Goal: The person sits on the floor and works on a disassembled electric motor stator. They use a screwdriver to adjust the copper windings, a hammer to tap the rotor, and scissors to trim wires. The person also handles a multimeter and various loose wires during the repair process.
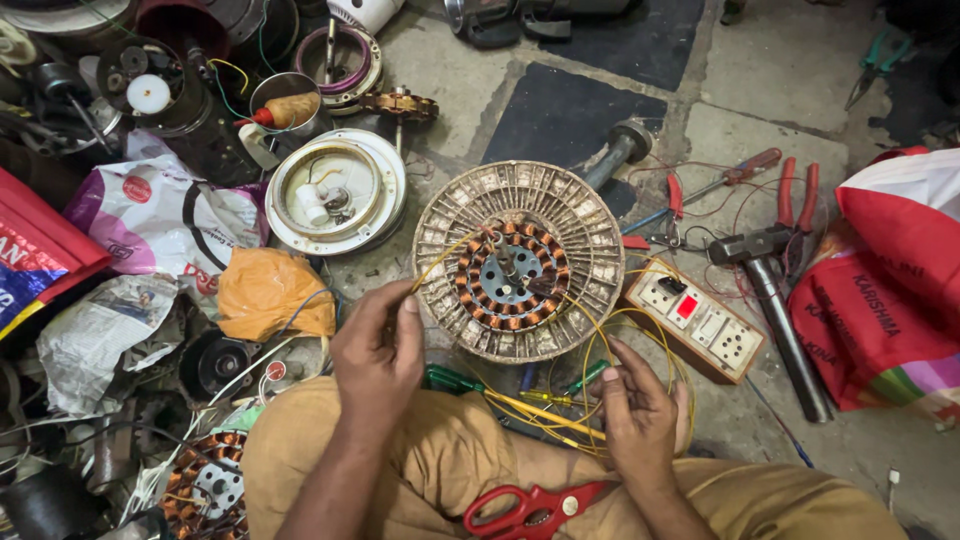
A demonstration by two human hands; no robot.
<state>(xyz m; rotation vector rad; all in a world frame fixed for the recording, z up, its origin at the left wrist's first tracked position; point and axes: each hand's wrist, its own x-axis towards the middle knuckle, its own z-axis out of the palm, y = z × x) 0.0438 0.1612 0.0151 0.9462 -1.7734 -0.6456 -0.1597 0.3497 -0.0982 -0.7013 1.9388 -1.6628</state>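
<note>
A round fan motor (pixel 519 261) with copper windings and a slotted metal rim lies on the floor in front of me. Thin yellow wires (pixel 590 385) run from its centre toward my lap. My left hand (pixel 380 352) pinches one yellow wire at the motor's left edge. My right hand (pixel 637 412) holds a bundle of looped yellow wires near my right knee. Red-handled scissors (pixel 535 509) rest on my lap between my arms.
A beige switch-and-socket board (pixel 696 318) lies right of the motor, beside a hammer (pixel 770 278) and red-handled pliers (pixel 797 197). A white round motor cover (pixel 335 191), an orange bag (pixel 268 293), another copper stator (pixel 208 490) and plastic bags crowd the left. A red bag (pixel 900 270) sits right.
</note>
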